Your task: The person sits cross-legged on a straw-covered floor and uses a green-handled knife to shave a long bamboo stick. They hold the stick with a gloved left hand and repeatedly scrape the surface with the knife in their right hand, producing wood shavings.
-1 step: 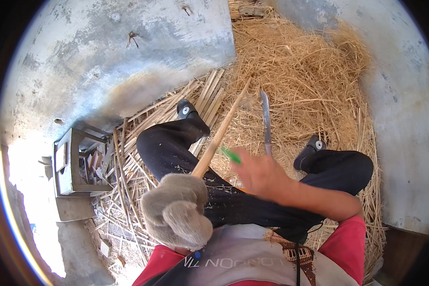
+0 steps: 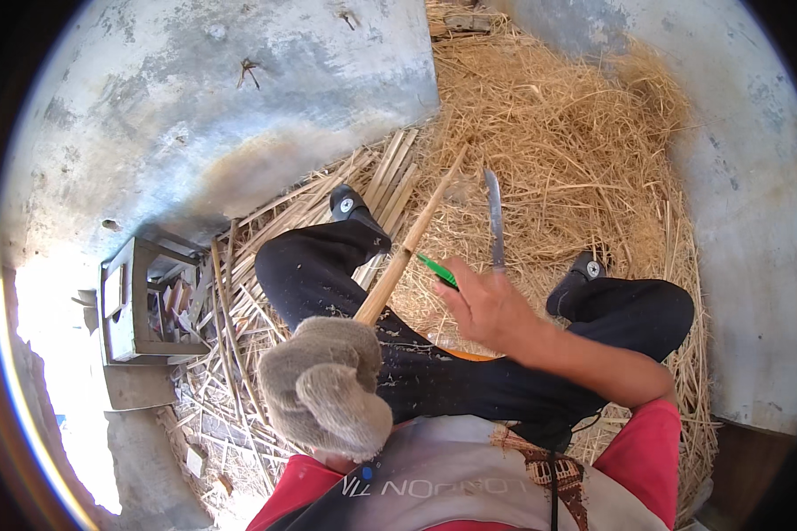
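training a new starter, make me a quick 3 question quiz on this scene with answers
1. True or false: the left hand on the stick is bare.
2. Fill in: the long knife lies on ____.
3. What does the right hand hold?
A. The stick
B. The green tool
C. The long knife

Key:
1. False; it wears a glove.
2. Straw.
3. B.

Machete (image 2: 494,215) between the feet (image 2: 347,203), stick (image 2: 425,221) left of it, shelf unit (image 2: 135,305) far left
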Available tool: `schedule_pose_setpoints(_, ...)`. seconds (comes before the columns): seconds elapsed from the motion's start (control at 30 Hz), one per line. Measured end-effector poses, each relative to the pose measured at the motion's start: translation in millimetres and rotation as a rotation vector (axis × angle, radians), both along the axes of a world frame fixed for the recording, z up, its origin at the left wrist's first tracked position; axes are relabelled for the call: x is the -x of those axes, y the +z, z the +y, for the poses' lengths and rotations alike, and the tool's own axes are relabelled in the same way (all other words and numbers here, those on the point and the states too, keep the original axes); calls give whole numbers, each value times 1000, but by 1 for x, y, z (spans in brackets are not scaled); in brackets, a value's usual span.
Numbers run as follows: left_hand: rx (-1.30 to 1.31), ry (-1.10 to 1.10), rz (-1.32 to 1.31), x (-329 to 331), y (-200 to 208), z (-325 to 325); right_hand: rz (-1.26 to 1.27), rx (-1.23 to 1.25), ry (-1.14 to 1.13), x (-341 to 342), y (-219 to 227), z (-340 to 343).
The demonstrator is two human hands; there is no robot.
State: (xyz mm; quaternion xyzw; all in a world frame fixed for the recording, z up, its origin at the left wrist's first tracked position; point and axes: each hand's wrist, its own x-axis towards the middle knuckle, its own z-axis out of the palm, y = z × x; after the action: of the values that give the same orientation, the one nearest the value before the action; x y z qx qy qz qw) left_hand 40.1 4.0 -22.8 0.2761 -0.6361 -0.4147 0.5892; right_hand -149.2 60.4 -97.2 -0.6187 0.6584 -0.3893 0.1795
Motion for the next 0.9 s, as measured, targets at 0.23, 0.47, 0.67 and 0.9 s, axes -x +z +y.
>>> schedule_pose_setpoints(0.23,-5,40,12,4,-1,4,97,111,113,-15,21,11)
schedule_pose_setpoints(0.47,44,-3,-22,-3,-7,6,125,78,96,-12,18,17)
schedule_pose_setpoints(0.67,126,-46,-63,-8,-11,2,274,-272,-50,14,-22,1)
schedule_pose_setpoints(0.9,216,-135,-130,-17,-19,-4,72,41,69,-1,8,12)
